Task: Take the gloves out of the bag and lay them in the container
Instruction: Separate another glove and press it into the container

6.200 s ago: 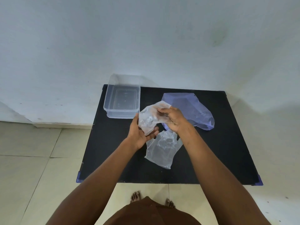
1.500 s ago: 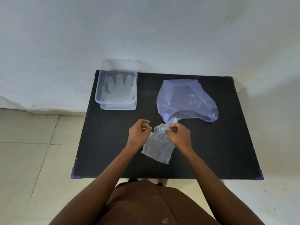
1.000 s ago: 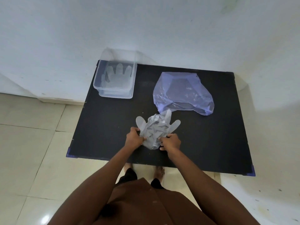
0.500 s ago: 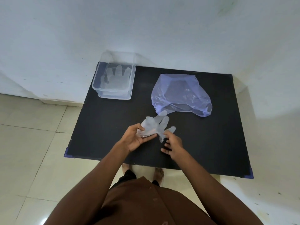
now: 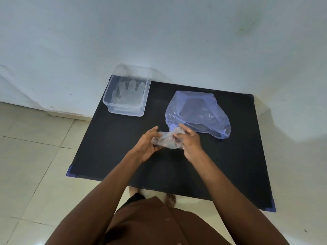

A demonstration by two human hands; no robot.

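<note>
**Second glove bunched between my hands**

My left hand (image 5: 147,145) and right hand (image 5: 190,143) are both half-curled, fingers bent but not clenched, and between them I hold one crumpled clear glove (image 5: 167,141) just above the black table (image 5: 109,138). My left thumb and fingers pinch its left end; my right fingers grip its right end, with the fingertips touching the near left corner of the bag (image 5: 198,112).

The bag lies flat on the far right part of the table, pale violet and see-through, mouth toward me. The clear container (image 5: 126,110) sits at the far left corner, close to the wall (image 5: 159,32), and one glove (image 5: 128,92) lies spread flat inside it, fingers pointing away from me.

The table's near half is bare, as is the strip between container and bag. The left edge and near edge are well apart from my hands.

Count: two gloves, one bag, one container.
</note>
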